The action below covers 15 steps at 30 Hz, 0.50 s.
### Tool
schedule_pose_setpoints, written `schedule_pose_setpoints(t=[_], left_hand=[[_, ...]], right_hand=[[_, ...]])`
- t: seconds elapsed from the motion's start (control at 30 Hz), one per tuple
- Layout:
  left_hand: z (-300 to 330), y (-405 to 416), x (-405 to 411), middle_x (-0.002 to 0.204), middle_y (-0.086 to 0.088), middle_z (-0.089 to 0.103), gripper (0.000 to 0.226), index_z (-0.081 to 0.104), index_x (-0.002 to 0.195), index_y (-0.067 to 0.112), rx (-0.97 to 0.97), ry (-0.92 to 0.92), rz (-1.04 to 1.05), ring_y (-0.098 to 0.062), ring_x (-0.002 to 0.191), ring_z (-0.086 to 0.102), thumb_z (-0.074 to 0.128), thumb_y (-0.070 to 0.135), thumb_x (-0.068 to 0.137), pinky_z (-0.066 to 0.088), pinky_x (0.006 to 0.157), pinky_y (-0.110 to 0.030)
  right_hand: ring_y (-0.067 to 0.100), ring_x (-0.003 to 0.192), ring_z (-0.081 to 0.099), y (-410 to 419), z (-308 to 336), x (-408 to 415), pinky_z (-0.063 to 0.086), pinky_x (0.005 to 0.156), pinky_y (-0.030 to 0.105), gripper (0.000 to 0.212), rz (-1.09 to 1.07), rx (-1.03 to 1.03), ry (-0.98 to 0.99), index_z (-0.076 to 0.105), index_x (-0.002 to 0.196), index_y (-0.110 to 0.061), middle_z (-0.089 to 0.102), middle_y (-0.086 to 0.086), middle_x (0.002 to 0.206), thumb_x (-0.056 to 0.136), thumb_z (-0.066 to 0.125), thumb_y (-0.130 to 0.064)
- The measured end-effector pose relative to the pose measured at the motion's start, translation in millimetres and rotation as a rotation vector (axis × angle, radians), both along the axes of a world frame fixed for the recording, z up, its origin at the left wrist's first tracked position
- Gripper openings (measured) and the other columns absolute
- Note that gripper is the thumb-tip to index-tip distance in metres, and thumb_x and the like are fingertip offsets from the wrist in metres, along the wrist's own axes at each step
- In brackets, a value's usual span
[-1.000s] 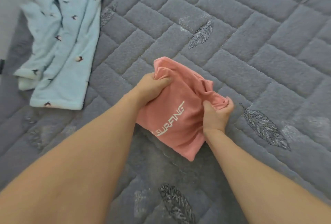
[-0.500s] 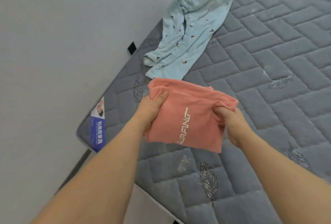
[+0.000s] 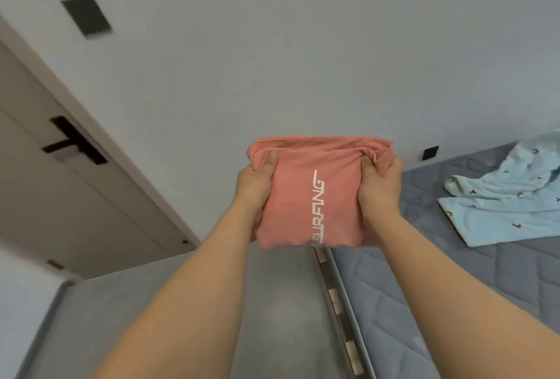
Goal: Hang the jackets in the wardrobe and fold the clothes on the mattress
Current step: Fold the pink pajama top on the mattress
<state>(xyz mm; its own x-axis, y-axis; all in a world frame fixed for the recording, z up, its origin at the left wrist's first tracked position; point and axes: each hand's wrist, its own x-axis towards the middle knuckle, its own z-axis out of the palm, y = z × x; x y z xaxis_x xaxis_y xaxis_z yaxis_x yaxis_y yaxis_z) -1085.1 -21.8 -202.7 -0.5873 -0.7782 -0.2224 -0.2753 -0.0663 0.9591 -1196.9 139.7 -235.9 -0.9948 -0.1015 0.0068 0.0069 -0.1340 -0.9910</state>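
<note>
Left hand (image 3: 257, 187) and right hand (image 3: 380, 187) each gripped the folded pink shirt (image 3: 306, 196) off the mattress (image 3: 454, 303); loosening either risked its unfolding.

A grey quilted mattress (image 3: 454, 303) fills the lower right. A light blue patterned garment (image 3: 509, 196) lies crumpled directly on it, toward its far edge beside the wall.

Two bare forearms, no sleeves in view, left hand (image 3: 254, 187), right hand (image 3: 380, 189), no rings or watch showing
</note>
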Motion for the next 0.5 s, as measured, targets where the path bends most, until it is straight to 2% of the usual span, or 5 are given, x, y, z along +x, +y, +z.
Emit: schedule_pose_setpoints(t=[0.1,0.2,0.33,0.5], left_hand=[[40.8,-25.7,83.6,0.095,-0.002,0.073,0.032,0.066,0.093,0.02,-0.029,0.043,0.187,-0.02,0.088,0.07,0.062,0.052,0.091,0.057,0.075,-0.031],[69.2,-33.9,170.3,0.096,-0.002,0.073,0.036,0.068,0.1,0.018,-0.1,0.071,0.373,-0.02,0.09,0.069,0.064,0.052,0.09,0.057,0.079,-0.032],[90.6,-18.9,293.8,0.096,0.0,0.073,0.032,0.066,0.089,0.023,-0.19,0.089,0.628,-0.02,0.091,0.069,0.065,0.055,0.087,0.056,0.086,-0.037],[108.0,27.4,447.5,0.091,0.001,0.073,0.036,0.068,0.088,0.021,-0.243,0.065,0.922,-0.02,0.087,0.069,0.065,0.057,0.086,0.056,0.087,-0.041]], right_hand=[[0.003,0.073,0.048,-53.0,36.4,55.2,0.037,0.06,0.02,0.016,0.156,-0.005,0.024,0.04,0.104,-0.016,0.051,-0.009,0.084,0.099,0.051,-0.026],[0.006,0.072,0.048,-90.8,61.3,121.7,0.034,0.059,0.028,0.016,0.288,-0.047,0.036,0.041,0.105,-0.015,0.051,-0.009,0.083,0.098,0.052,-0.024],[0.007,0.071,0.049,-123.3,81.6,225.4,0.034,0.07,0.024,0.016,0.488,-0.054,0.031,0.04,0.106,-0.016,0.051,-0.012,0.083,0.098,0.052,-0.023],[0.017,0.08,0.055,-131.7,105.0,373.4,0.037,0.073,0.029,0.022,0.739,-0.076,0.016,0.041,0.111,-0.015,0.055,-0.007,0.089,0.098,0.052,-0.028]])
